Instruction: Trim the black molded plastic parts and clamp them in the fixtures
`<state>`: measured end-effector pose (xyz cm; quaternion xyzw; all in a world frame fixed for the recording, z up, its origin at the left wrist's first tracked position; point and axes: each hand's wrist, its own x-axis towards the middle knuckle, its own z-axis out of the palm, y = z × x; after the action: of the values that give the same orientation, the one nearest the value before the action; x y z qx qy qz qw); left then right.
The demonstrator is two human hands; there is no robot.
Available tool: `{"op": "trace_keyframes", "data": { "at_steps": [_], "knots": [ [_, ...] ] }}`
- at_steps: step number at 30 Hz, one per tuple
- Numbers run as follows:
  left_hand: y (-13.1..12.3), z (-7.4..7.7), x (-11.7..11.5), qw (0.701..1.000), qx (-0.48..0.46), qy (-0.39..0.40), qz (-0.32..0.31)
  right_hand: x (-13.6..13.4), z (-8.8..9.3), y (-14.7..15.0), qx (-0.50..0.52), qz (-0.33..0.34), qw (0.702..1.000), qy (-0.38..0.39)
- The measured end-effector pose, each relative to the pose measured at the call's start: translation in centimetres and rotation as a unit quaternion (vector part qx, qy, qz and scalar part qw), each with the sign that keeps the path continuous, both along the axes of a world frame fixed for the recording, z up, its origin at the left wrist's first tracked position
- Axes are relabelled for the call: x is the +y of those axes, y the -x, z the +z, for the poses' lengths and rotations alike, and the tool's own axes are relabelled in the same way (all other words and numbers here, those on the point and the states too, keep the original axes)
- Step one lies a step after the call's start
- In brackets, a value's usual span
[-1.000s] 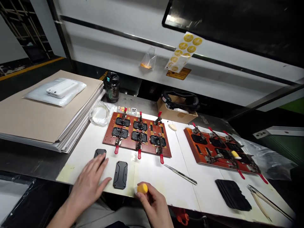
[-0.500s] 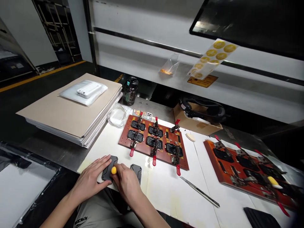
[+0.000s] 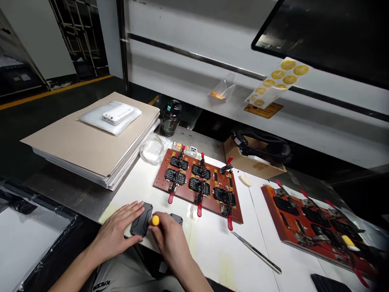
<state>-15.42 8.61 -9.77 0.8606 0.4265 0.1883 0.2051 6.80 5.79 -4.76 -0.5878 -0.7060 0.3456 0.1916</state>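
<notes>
A black panel [image 3: 142, 221] lies flat; a second panel [image 3: 176, 219], mostly hidden, lies rightward. Between them shows a yellow-ended tool [image 3: 155, 220] (contact unclear).

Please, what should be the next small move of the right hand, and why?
Probably bring the yellow-topped tool lightly against the black panel's right edge: the right hand holds it close beside that edge, and the left hand rests at the panel's left side. Whether it touches already is unclear.
</notes>
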Motion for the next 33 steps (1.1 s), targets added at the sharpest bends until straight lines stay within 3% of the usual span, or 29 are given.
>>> {"op": "trace_keyframes", "data": {
  "at_steps": [4,9,15,21,26,33],
  "knots": [
    [0.1,0.0,0.0,1.0,0.005,0.016,-0.006,2.3,-1.0,1.0,-0.038,0.049,0.998,-0.002],
    [0.1,-0.2,0.0,1.0,0.017,0.024,-0.007,3.5,-1.7,0.9,-0.067,-0.005,0.997,-0.036],
    [0.1,-0.3,-0.1,0.999,0.015,0.028,-0.002,2.4,-2.2,1.1,-0.039,-0.013,0.998,-0.036],
    [0.1,-0.2,-0.1,1.0,0.02,0.021,-0.007,0.1,0.0,-0.5,-0.063,0.098,0.993,0.036],
    [0.3,-0.8,0.0,0.999,0.032,0.008,-0.016,0.9,-0.1,0.5,-0.059,0.003,0.998,-0.001],
    [0.4,-1.0,0.0,0.999,0.038,-0.001,-0.021,0.3,-0.3,1.3,-0.103,0.062,0.993,0.024]
  ]
}}
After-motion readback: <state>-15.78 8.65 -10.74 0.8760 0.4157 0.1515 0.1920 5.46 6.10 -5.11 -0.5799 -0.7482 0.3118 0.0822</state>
